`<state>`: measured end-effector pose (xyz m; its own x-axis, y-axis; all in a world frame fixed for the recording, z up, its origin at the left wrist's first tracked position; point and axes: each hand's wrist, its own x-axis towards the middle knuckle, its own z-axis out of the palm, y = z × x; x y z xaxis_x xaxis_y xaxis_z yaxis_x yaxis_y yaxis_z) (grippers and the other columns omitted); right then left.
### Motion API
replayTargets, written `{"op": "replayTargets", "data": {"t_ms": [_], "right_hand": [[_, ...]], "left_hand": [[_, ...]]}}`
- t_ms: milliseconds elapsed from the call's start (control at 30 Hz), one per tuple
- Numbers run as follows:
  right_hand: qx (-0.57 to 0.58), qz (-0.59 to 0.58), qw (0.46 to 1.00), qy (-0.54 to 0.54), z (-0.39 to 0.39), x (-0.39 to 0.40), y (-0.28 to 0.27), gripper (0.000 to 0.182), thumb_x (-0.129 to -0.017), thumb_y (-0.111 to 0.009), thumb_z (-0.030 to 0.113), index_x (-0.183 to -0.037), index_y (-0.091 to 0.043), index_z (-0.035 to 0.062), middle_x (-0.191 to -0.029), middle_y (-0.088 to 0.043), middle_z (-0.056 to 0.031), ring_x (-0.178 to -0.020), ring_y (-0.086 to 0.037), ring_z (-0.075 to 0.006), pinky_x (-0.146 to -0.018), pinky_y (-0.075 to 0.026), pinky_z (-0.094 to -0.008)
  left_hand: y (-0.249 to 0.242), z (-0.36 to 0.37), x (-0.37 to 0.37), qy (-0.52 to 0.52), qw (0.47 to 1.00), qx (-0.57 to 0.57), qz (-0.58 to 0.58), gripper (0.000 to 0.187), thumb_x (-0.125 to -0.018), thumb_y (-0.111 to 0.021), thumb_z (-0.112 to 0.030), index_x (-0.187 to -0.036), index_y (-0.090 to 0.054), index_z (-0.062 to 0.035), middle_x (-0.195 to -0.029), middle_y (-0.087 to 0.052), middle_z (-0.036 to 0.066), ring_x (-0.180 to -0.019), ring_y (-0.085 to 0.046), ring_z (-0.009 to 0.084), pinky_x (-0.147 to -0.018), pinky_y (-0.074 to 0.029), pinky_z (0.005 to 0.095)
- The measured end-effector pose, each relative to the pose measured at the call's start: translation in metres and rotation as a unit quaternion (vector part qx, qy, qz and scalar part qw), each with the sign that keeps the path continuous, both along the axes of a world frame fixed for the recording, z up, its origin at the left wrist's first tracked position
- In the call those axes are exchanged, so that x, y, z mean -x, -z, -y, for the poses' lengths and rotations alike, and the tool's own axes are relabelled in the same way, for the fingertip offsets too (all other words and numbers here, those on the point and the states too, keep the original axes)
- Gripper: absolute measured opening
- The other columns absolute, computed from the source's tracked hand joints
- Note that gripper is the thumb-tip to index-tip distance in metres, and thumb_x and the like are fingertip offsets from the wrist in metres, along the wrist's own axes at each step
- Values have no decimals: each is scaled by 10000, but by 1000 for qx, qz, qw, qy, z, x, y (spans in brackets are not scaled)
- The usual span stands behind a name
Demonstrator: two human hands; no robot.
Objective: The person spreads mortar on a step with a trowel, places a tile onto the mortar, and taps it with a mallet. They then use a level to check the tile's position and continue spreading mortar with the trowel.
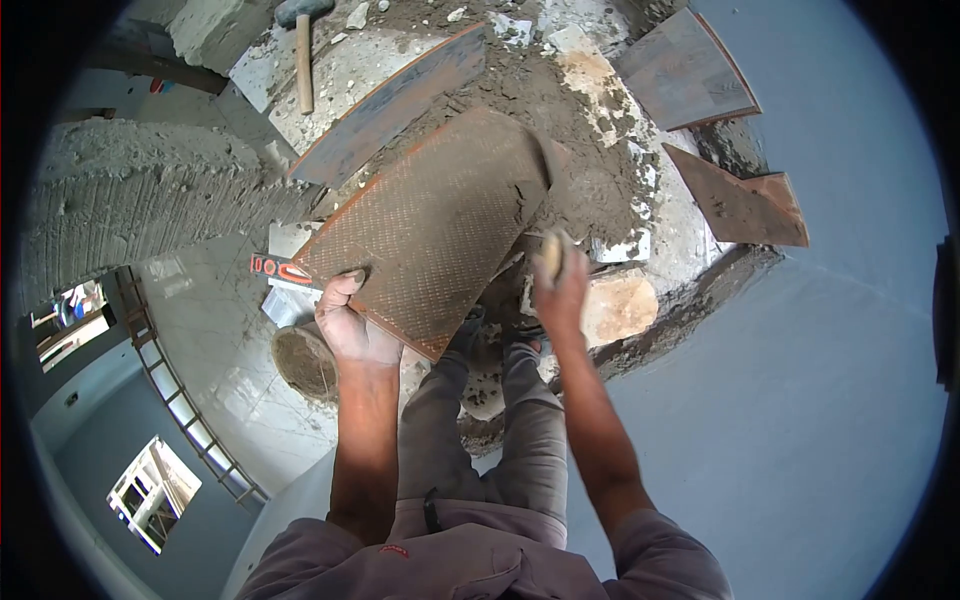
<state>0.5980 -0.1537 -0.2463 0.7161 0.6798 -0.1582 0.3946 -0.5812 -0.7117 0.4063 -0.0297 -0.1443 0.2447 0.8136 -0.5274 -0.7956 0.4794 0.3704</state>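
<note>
My left hand (355, 325) grips the near left corner of a rectangular tile (410, 240), thumb on top. The tile's ridged back faces up, tilted, with grey mortar smeared over its far end. In my right hand (566, 295) is a trowel with a pale handle (552, 252); its blade (550, 172) is blurred along the tile's far right edge. Wet mortar (595, 185) is spread over the floor beyond the tile. A level with a red end (280, 268) shows left of my left hand, partly hidden by the tile.
A mallet (304, 65) lies at the far left, near a standing tile (400, 105). More tiles (690, 70) and a cut piece (735, 200) lean by the right wall. A mortar bucket (303, 362) stands left of my legs. Rough concrete (150, 195) and a ladder (180, 385) are at left.
</note>
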Motion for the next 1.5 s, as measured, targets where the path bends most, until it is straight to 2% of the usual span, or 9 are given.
{"op": "replayTargets", "data": {"t_ms": [133,300,467,733,900,1000,1067,1133,1500], "right_hand": [[-153,64,986,35,-16,35,21,485,-821,-586,115,-1254,-399,3,-998,-457,-241,-908,-479,-402,-798,-396,-436],[-22,-34,999,-35,82,65,6,462,-825,-583,101,-1225,-416,-61,-1061,-510,-244,-974,-515,-373,-856,-410,-391],[-52,-90,992,-66,142,46,-30,451,-808,-612,111,-1189,-453,-69,-1002,-555,-224,-878,-566,-356,-792,-452,-383],[-57,-93,950,-291,67,-23,-32,446,-809,-604,147,-1235,-488,79,-1034,-575,-212,-829,-589,-367,-802,-473,-382],[48,-84,976,-193,-10,-56,43,469,-838,-590,197,-1277,-444,118,-975,-610,-210,-914,-599,-332,-850,-449,-382],[-36,-14,986,-160,-21,-43,39,459,-857,-577,240,-1274,-433,112,-879,-625,-164,-768,-627,-279,-703,-500,-378],[72,-379,922,38,-12,-27,14,417,-860,-576,256,-1228,-451,105,-740,-585,-99,-569,-588,-206,-499,-486,-334],[-33,-509,850,129,11,-11,13,352,-858,-583,251,-1153,-467,97,-663,-518,-42,-459,-508,-137,-377,-414,-280],[-73,-490,780,383,193,28,-3,238,-847,-587,162,-1042,-473,85,-656,-510,-32,-471,-506,-129,-406,-420,-272]], "left_hand": [[1,6,-8,-37,998,16,-43,408,-681,-487,-17,-1083,-530,35,-1089,-571,171,-1002,-542,325,-931,-405,461],[7,-3,-1,-48,998,42,-30,431,-666,-495,-19,-1094,-519,32,-1088,-565,168,-1002,-536,328,-928,-403,467],[6,-2,11,-60,996,22,-59,440,-655,-495,0,-1093,-515,32,-1080,-563,170,-1003,-535,322,-922,-410,460],[-28,7,19,-67,996,-22,-61,339,-665,-507,18,-999,-561,38,-1033,-588,153,-937,-569,306,-901,-429,441],[-23,9,41,-36,993,-37,-104,367,-666,-511,-3,-1027,-543,53,-1030,-585,162,-964,-558,301,-915,-417,444],[-34,6,47,-12,987,-54,-150,381,-672,-507,-23,-1042,-529,62,-1038,-584,170,-988,-547,301,-926,-409,444],[-39,12,50,18,990,-76,-119,394,-682,-503,-27,-1065,-524,60,-1050,-582,174,-998,-547,309,-931,-407,444],[-44,13,44,30,989,-81,-120,398,-694,-502,-31,-1082,-522,60,-1068,-579,176,-1010,-545,313,-935,-404,448],[-78,7,-53,215,955,-110,-173,314,-848,-518,-109,-1127,-519,37,-1103,-579,159,-1005,-561,275,-896,-434,411]]}}
